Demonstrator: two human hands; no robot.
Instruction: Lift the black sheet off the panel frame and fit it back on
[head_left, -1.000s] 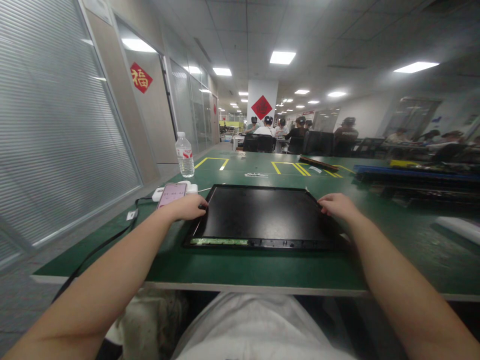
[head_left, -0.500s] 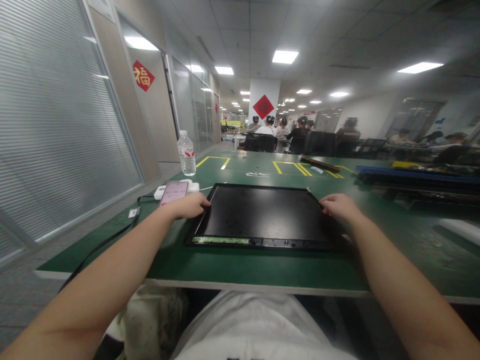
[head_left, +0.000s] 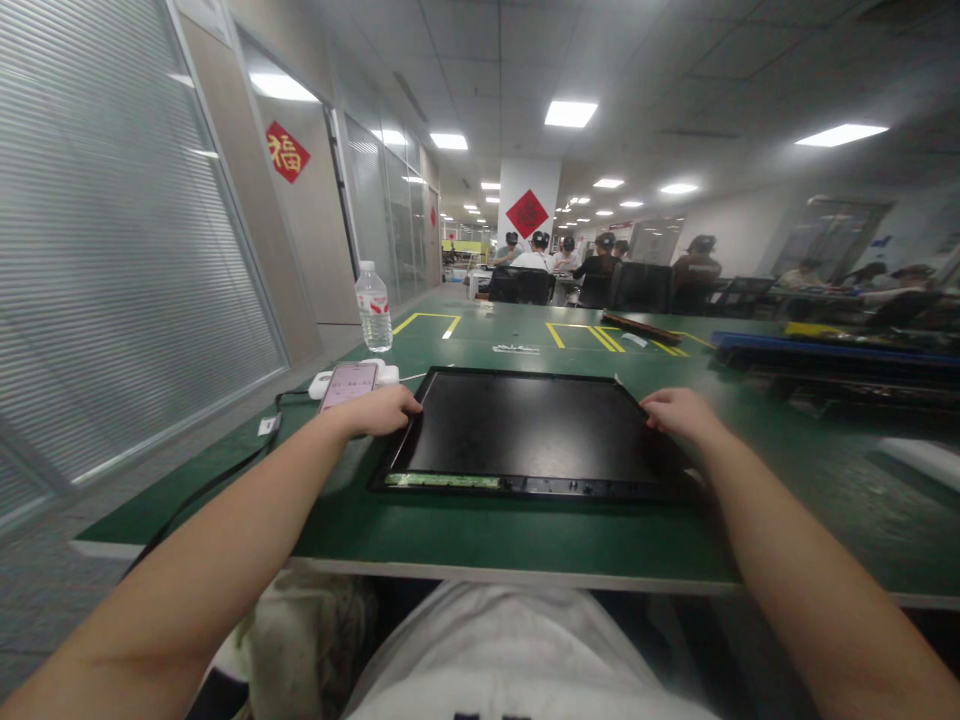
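A black flat display panel (head_left: 525, 425) lies on the green table (head_left: 480, 535) in front of me, its dark face upward. Along its near edge runs a strip with a green circuit board (head_left: 442, 481) at the left. My left hand (head_left: 381, 410) grips the panel's left edge, thumb and fingers pressed together there. On the opposite side, my right hand (head_left: 679, 415) pinches the right edge. The undersides of the fingers are hidden on both hands.
Left of the panel are a phone (head_left: 349, 384) against a white power strip (head_left: 388, 373) and a water bottle (head_left: 373, 310). Blue-edged long parts (head_left: 810, 350) are stacked at the right, near a white object (head_left: 922, 460). A dark bar (head_left: 641, 327) lies farther back. Several people sit beyond.
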